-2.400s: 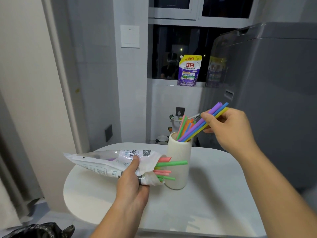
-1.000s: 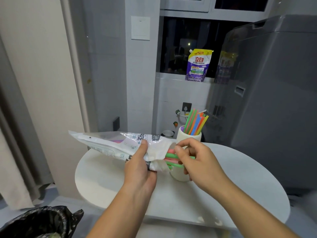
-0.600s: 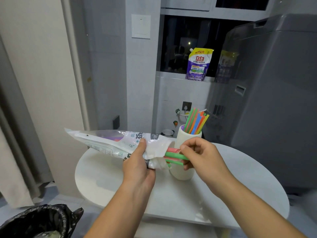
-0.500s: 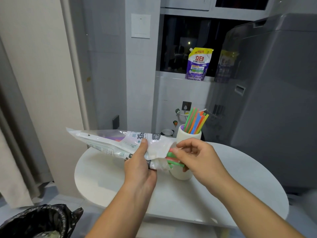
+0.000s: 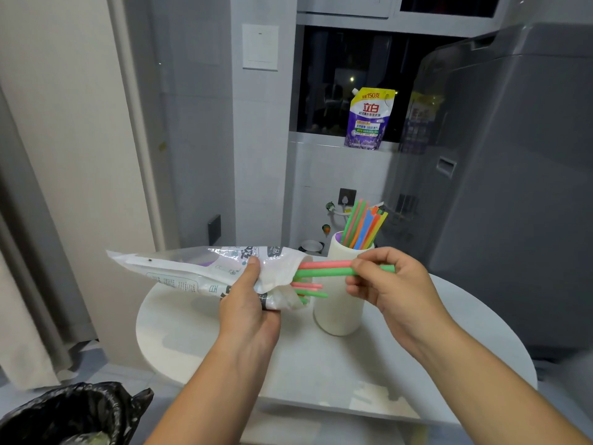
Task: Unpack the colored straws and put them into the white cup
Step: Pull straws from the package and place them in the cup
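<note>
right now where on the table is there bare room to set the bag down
Bare tabletop lies in front of the white cup, between the forearms, and at the left under the held bag. Crowded: beside the cup, where bag mouth, straws, left hand and right hand meet.

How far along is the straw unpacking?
Done: several straws stand in the white cup. In hand: the right hand pinches a pink straw and a green straw partway out of the bag that the left hand grips. Left: those two, plus a few straws poking from the bag's mouth.
</note>
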Available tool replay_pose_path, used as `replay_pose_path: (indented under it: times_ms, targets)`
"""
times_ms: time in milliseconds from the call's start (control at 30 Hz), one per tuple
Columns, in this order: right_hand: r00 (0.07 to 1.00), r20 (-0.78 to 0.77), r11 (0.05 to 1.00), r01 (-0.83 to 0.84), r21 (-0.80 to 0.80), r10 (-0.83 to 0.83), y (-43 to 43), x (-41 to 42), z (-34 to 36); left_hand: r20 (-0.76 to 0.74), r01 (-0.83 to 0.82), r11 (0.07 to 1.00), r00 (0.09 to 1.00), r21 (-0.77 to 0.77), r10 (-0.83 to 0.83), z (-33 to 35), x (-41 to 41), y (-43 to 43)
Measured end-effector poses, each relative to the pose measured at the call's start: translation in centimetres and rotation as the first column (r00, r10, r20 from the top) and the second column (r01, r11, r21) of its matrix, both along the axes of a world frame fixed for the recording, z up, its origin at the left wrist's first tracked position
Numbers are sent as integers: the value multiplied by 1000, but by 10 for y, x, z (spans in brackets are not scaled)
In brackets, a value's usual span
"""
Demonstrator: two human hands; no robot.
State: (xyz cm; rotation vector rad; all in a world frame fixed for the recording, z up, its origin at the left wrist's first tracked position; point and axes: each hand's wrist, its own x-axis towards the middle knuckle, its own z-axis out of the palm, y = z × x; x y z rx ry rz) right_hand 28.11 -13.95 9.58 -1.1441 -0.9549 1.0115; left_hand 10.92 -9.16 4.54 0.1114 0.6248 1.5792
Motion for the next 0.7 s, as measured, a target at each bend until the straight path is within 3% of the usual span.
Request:
replay_pose_path:
  times_ms: [267,500,700]
  targets:
    - [945,-315,995,-71,76,92,1,-15,-1,-1,32,999,999,16,-32,1,8,-3]
    - [983,-185,987,53,154,-24,6,-7,8,33,59,998,998,-9,-59,4,4,-4]
    - [966,-18,920,252,299,-259,3,27,44,43,36,999,998,-31,-35,8,-12,1]
